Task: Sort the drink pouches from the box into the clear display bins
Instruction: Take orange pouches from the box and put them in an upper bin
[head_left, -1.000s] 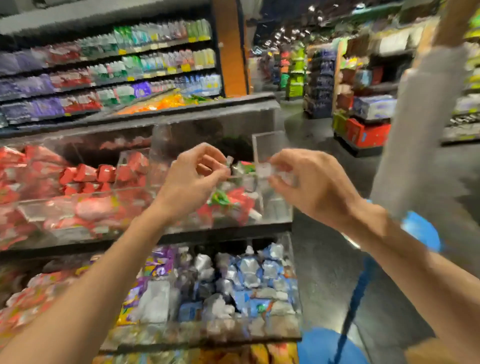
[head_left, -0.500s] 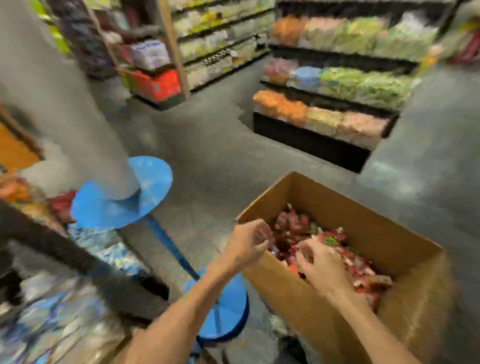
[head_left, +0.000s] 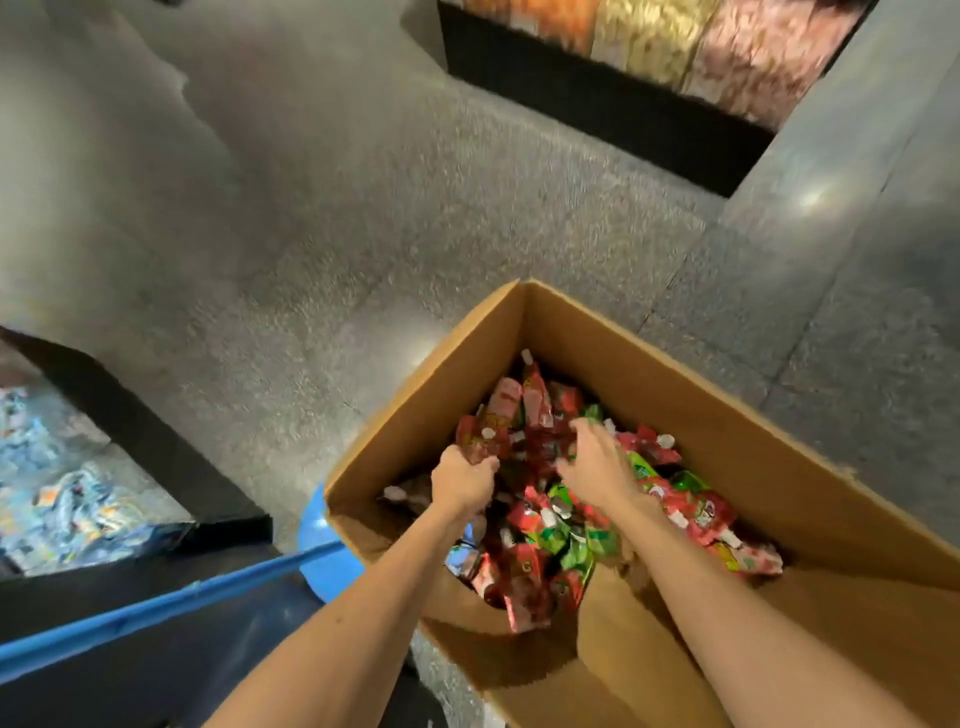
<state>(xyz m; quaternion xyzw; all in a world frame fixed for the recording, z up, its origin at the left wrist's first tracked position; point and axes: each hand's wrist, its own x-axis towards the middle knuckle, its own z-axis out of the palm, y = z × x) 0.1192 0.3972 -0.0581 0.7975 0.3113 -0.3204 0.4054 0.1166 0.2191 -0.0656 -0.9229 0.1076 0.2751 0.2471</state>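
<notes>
An open cardboard box (head_left: 737, 395) stands on the floor at the lower right, holding a heap of red and green drink pouches (head_left: 691, 506) with white caps. Both my arms reach down into it. My left hand (head_left: 464, 483) grips a red pouch (head_left: 485, 434) near the box's left wall, fingers curled round its lower end. My right hand (head_left: 597, 465) lies on top of the heap with fingers spread over the red pouches; whether it holds one is hidden under the hand.
A clear bin of blue and silver pouches (head_left: 62, 493) sits at the lower left on a black shelf base. A blue frame (head_left: 156, 605) runs beside the box. Grey floor (head_left: 363, 208) stretches ahead to a dark display shelf (head_left: 623, 109).
I turned away from the clear bins, where both hands were over a bin of red and green pouches, toward the box. Both hands have gone deeper into it, and the left now grips a red pouch.
</notes>
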